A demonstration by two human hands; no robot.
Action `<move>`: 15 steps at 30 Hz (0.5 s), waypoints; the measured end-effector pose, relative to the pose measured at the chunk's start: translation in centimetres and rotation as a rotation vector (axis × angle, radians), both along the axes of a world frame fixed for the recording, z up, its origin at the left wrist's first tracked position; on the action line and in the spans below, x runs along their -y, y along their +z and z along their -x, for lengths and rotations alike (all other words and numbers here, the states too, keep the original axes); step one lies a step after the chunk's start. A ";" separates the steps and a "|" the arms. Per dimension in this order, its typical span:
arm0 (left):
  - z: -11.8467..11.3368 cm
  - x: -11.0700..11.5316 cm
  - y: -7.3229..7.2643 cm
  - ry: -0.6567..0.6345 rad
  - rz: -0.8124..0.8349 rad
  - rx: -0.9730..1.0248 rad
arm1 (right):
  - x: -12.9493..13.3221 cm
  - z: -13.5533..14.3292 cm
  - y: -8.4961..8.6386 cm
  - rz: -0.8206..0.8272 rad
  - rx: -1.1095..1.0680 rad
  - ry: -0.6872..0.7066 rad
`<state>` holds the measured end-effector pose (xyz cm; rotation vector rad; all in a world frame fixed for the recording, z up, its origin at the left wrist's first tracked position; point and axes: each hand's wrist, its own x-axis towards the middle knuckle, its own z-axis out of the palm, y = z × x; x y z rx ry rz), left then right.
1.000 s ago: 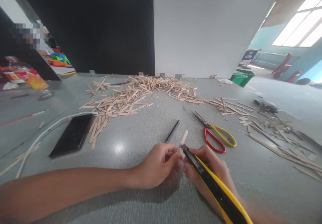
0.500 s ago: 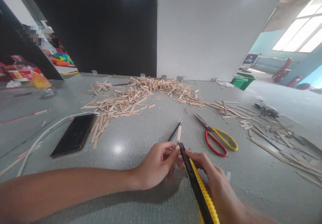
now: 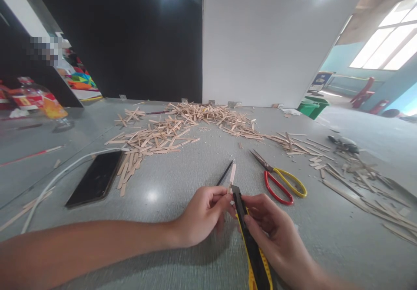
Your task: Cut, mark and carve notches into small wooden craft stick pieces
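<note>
Pinched between the thumb and fingers of my left hand is a narrow wooden stick, its pale end pointing away from me. My right hand is closed around a yellow and black utility knife, thumb along its black side. The knife's front end meets the stick right at my left fingertips; the blade's edge is too small to make out. A dark pen lies on the table just beyond my left hand. To the right rest scissors with one red and one yellow handle, blades nearly together.
A heap of wooden sticks spreads across the grey table. A phone with a white cable lies left. Split strips are scattered right. A black panel and white panel stand behind; a bottle is far left.
My right hand has turned on the utility knife, so its thumb now shows on the black side and the knife has rolled. My left hand keeps nearly the same place with the stick.
</note>
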<state>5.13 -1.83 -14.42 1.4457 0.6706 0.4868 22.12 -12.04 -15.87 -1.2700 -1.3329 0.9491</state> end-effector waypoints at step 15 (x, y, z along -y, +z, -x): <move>0.1 -0.3 -0.1 -0.035 -0.007 0.001 | -0.1 -0.9 0.1 0.004 -0.072 -0.008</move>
